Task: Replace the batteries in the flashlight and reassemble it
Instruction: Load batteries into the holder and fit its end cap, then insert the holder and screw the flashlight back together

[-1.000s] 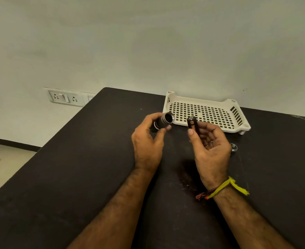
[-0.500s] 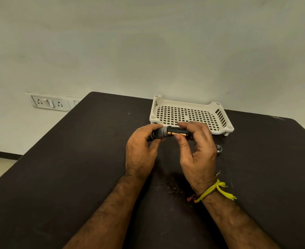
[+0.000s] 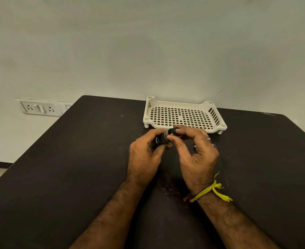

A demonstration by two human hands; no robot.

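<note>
Both hands grip the ribbed, cylindrical black flashlight.

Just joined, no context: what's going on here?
A person is reassembling a flashlight over a black table. The left hand grips the flashlight body; the right hand pinches a battery holder at the body's open end, mostly inserted. A small metal part lies on the table behind the right hand. The white perforated tray holds nothing.

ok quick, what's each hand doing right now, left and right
Left hand: closed around the flashlight body.
Right hand: thumb and forefinger pinched at the flashlight's open end; whatever it grips there is hidden.
</note>
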